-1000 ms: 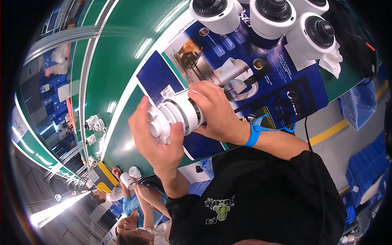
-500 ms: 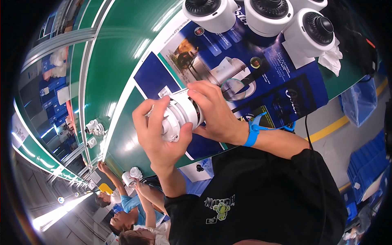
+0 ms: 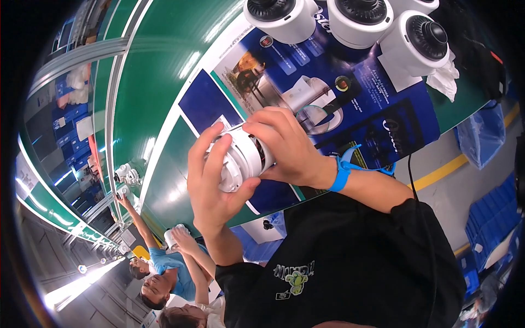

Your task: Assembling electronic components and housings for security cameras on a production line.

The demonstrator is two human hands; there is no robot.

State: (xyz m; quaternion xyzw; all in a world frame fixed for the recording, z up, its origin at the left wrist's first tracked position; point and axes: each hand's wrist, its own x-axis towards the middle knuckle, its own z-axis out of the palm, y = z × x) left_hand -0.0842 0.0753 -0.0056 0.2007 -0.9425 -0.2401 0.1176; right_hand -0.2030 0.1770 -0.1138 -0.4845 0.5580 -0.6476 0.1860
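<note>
Three co-workers point(image 3: 180, 281) are at far left beside the green desk point(image 3: 167, 188), one with an arm stretched out along it. Near the centre, held up over the desk, is a white cylindrical assembly point(image 3: 251, 158). My left hand point(image 3: 210, 188) grips its ribbed end, thumb below and fingers over the top. My right hand point(image 3: 290, 150) is wrapped around the other end, where a dark inside shows; a blue wristband point(image 3: 340, 175) circles that wrist. Under my hands and to the right lies blue printed cardboard point(image 3: 374, 109), with white housings with black ribbed tops point(image 3: 415, 46) at upper right.

To handle this well, I would keep both ends in one straight line, spread the squeeze evenly around the rim, and keep fingertips out of the gap.

Compared with a second ago, the co-worker's arm reaches farther out, my left fingers sit closer to my right hand, and the ribbed end stands less far out.
</note>
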